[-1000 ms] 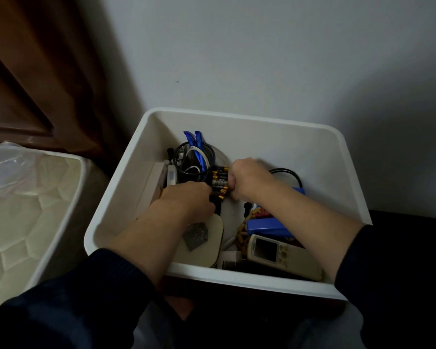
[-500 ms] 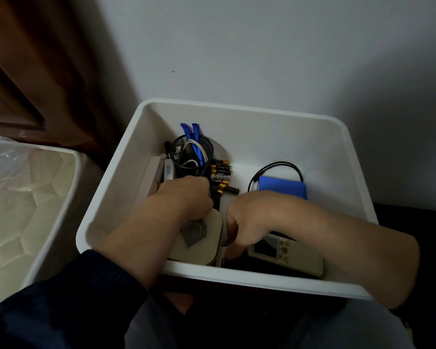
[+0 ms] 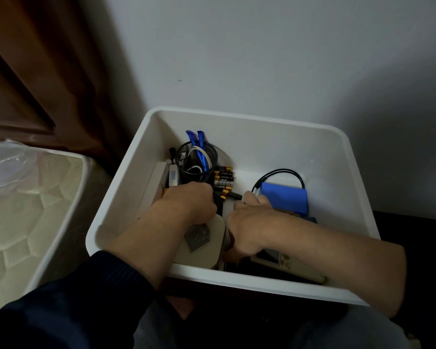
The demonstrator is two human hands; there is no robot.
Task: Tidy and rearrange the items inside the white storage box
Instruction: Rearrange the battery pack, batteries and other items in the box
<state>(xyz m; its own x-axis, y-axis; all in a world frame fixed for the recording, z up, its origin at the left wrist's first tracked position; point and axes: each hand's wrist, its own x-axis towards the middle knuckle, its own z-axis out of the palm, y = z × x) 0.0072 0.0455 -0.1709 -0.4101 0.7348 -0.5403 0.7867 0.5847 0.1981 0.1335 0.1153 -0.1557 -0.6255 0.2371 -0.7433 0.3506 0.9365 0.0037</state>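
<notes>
Mid-frame, in the white plastic storage box [image 3: 242, 123], we count six black-and-gold batteries [image 3: 223, 181]. Our curled left hand [image 3: 190, 201] and right hand [image 3: 249, 222] hide whatever they grip.

A pale grey wall [image 3: 262, 51] fills the upper and right part of the view, with a tiny dark speck [image 3: 179, 80] on it. At the upper left hangs a brown curtain [image 3: 48, 59], its folds running down toward the floor beside a darker brown wooden panel [image 3: 8, 96]. Along the left edge lies a cream quilted mattress [image 3: 23, 222], its top stitched in a honeycomb pattern. Clear plastic wrap [image 3: 8, 165] is bunched over the mattress's far corner. At the bottom edge shows grey trouser cloth [image 3: 337, 333], and a dark surface [image 3: 418, 238] lies at the right edge, below the wall.
</notes>
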